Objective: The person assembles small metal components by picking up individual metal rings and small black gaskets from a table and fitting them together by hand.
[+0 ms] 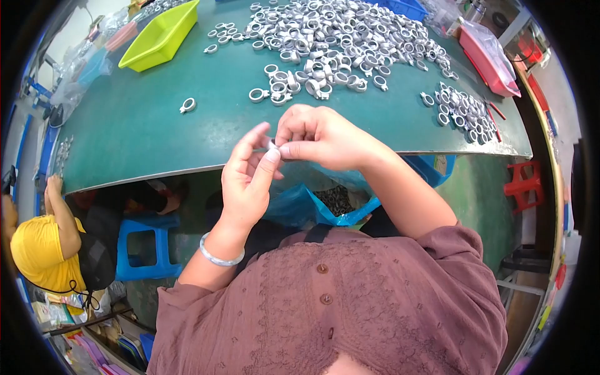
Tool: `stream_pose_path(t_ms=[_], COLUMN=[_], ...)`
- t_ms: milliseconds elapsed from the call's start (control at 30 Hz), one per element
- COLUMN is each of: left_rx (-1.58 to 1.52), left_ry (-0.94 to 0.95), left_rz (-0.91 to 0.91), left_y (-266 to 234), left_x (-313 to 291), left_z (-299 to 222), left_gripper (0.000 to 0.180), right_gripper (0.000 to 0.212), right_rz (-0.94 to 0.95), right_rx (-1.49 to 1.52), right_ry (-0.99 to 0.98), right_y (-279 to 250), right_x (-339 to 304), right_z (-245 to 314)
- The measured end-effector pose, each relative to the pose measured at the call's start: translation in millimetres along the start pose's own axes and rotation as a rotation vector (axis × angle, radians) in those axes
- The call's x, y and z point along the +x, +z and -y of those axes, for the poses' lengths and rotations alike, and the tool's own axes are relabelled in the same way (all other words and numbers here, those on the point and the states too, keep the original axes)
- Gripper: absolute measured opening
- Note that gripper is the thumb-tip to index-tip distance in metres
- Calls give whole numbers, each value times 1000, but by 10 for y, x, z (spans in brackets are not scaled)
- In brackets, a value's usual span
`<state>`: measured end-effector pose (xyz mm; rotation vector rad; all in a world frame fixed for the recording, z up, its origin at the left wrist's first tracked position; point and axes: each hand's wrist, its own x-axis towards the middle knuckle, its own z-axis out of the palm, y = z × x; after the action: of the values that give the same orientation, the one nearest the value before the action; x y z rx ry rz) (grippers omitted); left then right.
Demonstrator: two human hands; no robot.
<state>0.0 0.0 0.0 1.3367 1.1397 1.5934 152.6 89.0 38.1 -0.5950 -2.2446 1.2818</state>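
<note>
My left hand [247,178] and my right hand [322,134] meet just over the near edge of the green table [144,131]. Between their fingertips sits a small silver ring-shaped metal part [273,145], pinched from both sides and mostly hidden by the fingers. A silver bangle [220,256] circles my left wrist. Below my hands, on my lap, a blue plastic bag [300,206] lies open with small dark pieces [334,200] inside.
A large heap of silver ring parts [337,34] covers the far table, with a smaller group [462,112] at right and a single one [187,105] at left. A lime tray [161,36] and a red tray [490,59] flank them. Another person in yellow [40,250] sits left by a blue stool [147,247].
</note>
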Motion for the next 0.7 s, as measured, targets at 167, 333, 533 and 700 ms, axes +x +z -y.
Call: stream_pose_path(t_ms=[167,333,533,700], left_rx=[-543,-802,-902,-893], left_ry=[-358,-507,-565,-609], left_rz=[98,187,205,193], left_y=[22,19,55,93], left_x=[12,24,-12,-24], left_z=[-42,-24,-10,-25], left_gripper=[25,28,30,29], right_gripper=[18,18,16,15], right_rz=[-35,-111,-107,-144], right_rx=[314,216,206,177], right_ry=[144,-56,28,7], right_y=[-4,26,7,24], right_x=[-130,-294,-380,-421], right_z=[69,-15,94,73])
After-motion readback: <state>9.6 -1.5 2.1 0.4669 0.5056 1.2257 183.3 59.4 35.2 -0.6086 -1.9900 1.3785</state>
